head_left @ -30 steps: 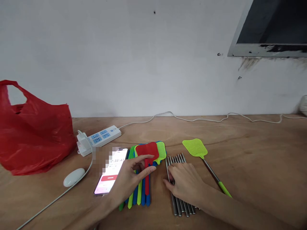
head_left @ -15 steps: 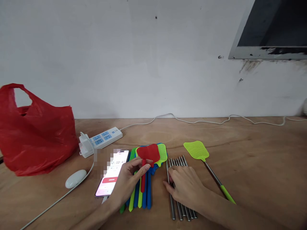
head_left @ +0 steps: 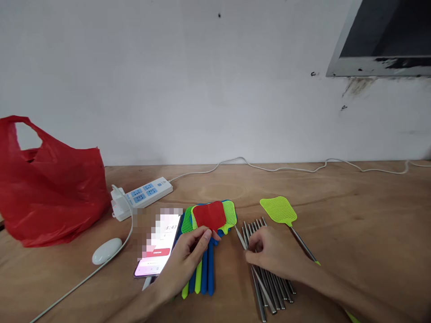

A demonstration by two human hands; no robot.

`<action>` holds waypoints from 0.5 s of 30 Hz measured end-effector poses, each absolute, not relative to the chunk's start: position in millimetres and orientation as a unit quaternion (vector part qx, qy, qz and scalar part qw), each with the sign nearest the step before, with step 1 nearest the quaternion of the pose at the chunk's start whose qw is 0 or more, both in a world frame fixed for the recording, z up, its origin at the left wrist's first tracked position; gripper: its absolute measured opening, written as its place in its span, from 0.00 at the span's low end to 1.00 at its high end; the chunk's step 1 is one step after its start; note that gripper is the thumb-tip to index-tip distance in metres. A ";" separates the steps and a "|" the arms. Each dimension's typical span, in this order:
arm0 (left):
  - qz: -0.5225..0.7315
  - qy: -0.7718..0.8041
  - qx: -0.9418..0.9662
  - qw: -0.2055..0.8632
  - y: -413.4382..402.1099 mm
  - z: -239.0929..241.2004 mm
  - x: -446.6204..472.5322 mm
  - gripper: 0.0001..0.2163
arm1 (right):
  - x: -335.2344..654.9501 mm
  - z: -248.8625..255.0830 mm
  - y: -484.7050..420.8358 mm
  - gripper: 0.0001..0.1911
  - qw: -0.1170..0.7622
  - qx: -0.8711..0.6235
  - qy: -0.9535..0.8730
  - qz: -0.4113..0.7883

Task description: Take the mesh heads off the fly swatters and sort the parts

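My left hand point(head_left: 191, 250) has its thumb and forefinger pinched together at the lower edge of the red swatter head point(head_left: 209, 215), which lies uppermost on the yellow-green head point(head_left: 230, 212) and the green head point(head_left: 187, 223); whether a red handle sits under those fingers I cannot tell. My right hand point(head_left: 273, 252) is over the bundle of rods point(head_left: 276, 294), its thumb and forefinger closed, as far as I can judge, on one metal rod point(head_left: 266, 294) that slants across its neighbours. I read the step in hand as singling out that rod while the left steadies the red head. The next move, I'd say, calls for a clean lift that doesn't drag the other rods, with the left pinch kept firm so the heads beneath don't slide. Blue handles point(head_left: 210, 271) and yellow-green ones lie side by side below the heads, and a whole swatter point(head_left: 279, 209) rests to the right, its shaft running under my right forearm. For containers, I have only the red plastic bag point(head_left: 57, 193) at the desk's point(head_left: 370, 224) left; its walls hide whatever is inside. Beside it, the power strip point(head_left: 155, 192) carries a white plug point(head_left: 119, 196) in its near end.
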State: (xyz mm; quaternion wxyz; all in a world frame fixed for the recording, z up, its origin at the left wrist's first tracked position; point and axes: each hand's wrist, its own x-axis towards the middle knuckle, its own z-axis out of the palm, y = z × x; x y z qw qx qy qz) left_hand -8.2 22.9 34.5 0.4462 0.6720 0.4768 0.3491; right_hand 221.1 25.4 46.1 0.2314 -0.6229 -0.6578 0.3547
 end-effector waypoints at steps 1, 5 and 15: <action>0.342 0.481 0.677 0.439 22.0 35.6 -8.2 0.22 | 227.1 43.4 28.0 0.08 0.281 -0.594 -0.611 0.442; 0.323 0.479 0.687 0.441 18.7 34.2 -8.3 0.20 | 243.6 32.2 37.1 0.15 0.344 -0.552 -0.527 0.547; 0.277 0.453 0.783 0.322 18.0 27.8 -7.5 0.19 | 245.0 21.5 33.2 0.17 0.571 -0.375 -0.369 0.630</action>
